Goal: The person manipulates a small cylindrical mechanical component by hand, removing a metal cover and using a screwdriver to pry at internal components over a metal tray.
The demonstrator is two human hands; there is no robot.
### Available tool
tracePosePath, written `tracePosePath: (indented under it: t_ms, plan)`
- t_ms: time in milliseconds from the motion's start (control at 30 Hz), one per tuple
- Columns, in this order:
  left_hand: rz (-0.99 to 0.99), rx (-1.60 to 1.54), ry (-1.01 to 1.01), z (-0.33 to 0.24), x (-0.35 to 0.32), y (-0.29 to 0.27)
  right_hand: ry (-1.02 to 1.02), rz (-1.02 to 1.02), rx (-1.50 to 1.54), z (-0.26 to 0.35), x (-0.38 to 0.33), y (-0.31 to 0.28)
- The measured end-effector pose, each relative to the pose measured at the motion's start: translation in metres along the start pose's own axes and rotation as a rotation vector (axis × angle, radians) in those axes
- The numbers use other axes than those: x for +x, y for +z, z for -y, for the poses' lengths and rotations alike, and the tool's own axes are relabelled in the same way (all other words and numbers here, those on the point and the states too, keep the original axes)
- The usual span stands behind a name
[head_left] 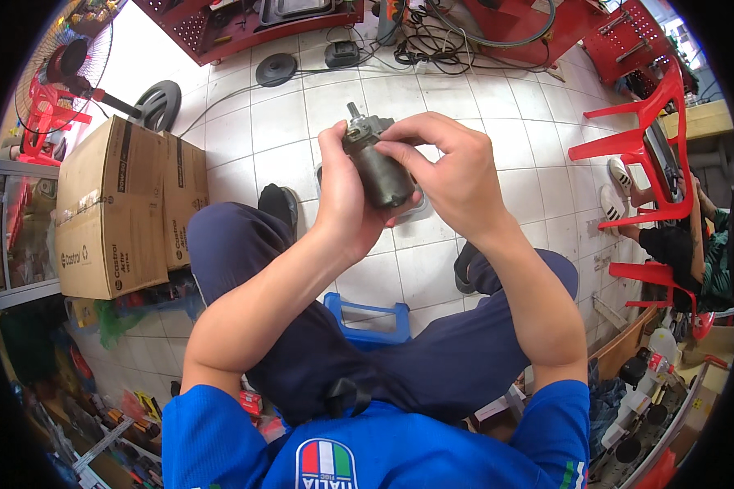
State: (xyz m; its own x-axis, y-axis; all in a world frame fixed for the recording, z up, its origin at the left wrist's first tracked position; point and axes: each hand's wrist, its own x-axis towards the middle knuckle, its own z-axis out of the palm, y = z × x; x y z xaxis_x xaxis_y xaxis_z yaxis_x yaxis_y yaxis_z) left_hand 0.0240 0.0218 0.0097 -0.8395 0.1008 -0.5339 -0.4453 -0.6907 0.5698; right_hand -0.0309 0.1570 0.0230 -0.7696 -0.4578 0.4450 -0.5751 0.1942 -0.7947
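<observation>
A dark, cylindrical starter motor (381,175) with a bare metal shaft at its far end is held up in front of me, tilted slightly to the left. My left hand (344,183) cradles it, thumb along the left side and fingers curled beneath. With thumb and forefinger, my right hand (444,167) pinches at the upper right of the motor, by its end cap. Whether some small part lies between those fingertips is hidden. Under the motor, a grey tray (421,214) on the floor shows only in part.
Between my legs is a blue plastic stool (369,332). Cardboard boxes (110,212) stand at left, near a fan (67,61). Cables (432,53) lie by the red tool cart (269,33). At right, a person (677,236) is beside red chairs (669,155).
</observation>
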Motion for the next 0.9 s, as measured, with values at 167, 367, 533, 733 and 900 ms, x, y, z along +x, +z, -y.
tracePosePath:
  t_ms: [167,367,533,733,900]
  plan:
    - [-0.053,-0.021,0.06,-0.005,-0.002,0.01,0.022,0.01,-0.012,0.002,0.003,0.002]
    - [-0.061,-0.027,0.077,-0.004,-0.003,0.005,0.08,0.048,-0.029,0.011,0.004,0.003]
    - [-0.064,-0.025,0.093,-0.005,-0.004,0.006,-0.018,-0.012,-0.069,0.009,0.004,0.008]
    - [-0.068,-0.028,0.096,-0.003,-0.002,0.008,0.019,-0.001,-0.066,0.013,0.004,0.004]
    - [-0.034,-0.039,0.047,-0.005,-0.001,0.008,-0.002,-0.011,-0.079,0.01,0.003,0.002]
